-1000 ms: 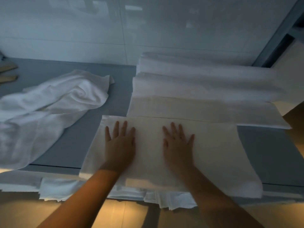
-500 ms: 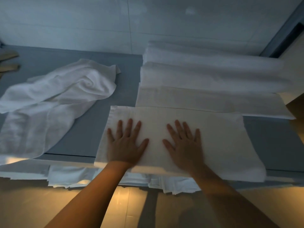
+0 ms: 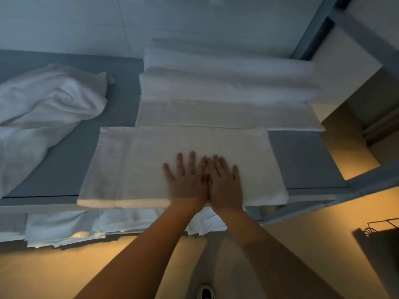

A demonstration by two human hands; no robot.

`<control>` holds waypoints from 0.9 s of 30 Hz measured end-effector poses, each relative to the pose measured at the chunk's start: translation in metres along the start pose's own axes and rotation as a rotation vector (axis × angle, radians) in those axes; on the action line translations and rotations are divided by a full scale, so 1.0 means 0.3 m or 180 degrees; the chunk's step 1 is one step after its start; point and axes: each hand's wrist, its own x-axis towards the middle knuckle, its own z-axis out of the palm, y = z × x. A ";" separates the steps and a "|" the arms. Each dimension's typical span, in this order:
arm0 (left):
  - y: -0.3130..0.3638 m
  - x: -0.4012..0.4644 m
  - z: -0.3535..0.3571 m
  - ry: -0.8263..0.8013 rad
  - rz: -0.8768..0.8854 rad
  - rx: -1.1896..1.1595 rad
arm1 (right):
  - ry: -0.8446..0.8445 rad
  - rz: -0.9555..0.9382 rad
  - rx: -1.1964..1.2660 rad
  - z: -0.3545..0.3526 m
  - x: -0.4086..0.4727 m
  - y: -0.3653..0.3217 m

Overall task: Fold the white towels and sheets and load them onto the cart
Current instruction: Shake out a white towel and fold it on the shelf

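Both hands lie flat, fingers straight and spread, on a folded towel (image 3: pixel 151 165) at the near edge of a grey counter (image 3: pixel 73 152); the left hand (image 3: pixel 185 180) and right hand (image 3: pixel 224 180) press side by side right of the towel's middle, their inner edges touching, and neither grips anything. The towel's near fold runs along the counter's near edge. Just behind it, touching its far edge, a stack (image 3: pixel 226 87) of folded white linen steps up toward the tiled wall (image 3: pixel 86 24) at the counter's far edge. At the left end of the counter a loose towel (image 3: pixel 47 104) lies crumpled, well apart from the folded one. Below the near edge, more white cloth (image 3: pixel 71 227) shows on a lower shelf. A shoe (image 3: pixel 206 293) is visible on the floor.
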 end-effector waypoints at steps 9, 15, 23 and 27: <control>-0.024 -0.005 0.033 0.0245 -0.0033 0.0128 | 0.0055 0.0320 -0.0357 -0.055 -0.020 0.364; -0.021 -0.008 0.034 0.0263 0.0003 0.0181 | 0.0039 0.0920 -0.0592 -0.088 0.050 0.440; -0.029 -0.007 0.037 0.0305 0.0038 0.0234 | -0.0040 0.0132 -0.0271 -0.055 0.240 0.336; -0.027 -0.008 0.039 0.0308 0.0063 0.0255 | -0.0020 0.0533 -0.0247 -0.079 0.234 0.447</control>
